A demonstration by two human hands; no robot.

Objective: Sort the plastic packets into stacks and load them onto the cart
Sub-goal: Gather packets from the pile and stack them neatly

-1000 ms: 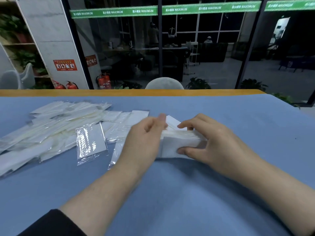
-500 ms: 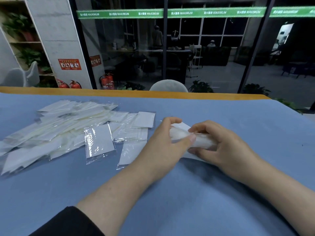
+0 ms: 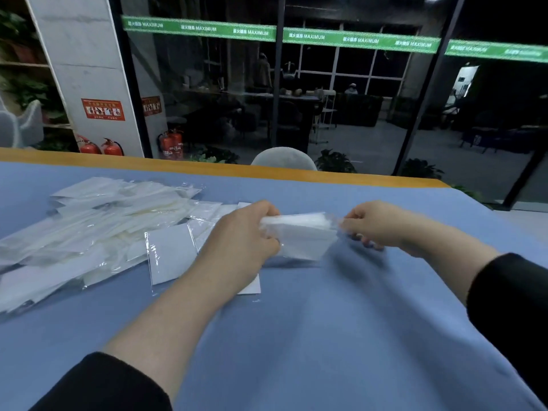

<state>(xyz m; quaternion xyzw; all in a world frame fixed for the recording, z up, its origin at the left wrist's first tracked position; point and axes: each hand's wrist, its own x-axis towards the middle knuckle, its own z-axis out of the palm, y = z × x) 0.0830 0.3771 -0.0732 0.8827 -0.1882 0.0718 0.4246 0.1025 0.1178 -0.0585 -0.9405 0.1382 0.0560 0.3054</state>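
Packets (image 3: 299,235) in a small stack sit between my hands, lifted just above the blue table (image 3: 326,336). My left hand (image 3: 246,241) grips one end, my right hand (image 3: 373,226) pinches the other. The loose pile (image 3: 89,226) spreads left, near the table's far edge; bare cloth lies in front and right.

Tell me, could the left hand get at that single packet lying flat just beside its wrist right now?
Probably not at once: the left hand is gripping one end of the stack of packets, whose other end the right hand holds. Nothing covers the single packet, so once freed, the way looks open.
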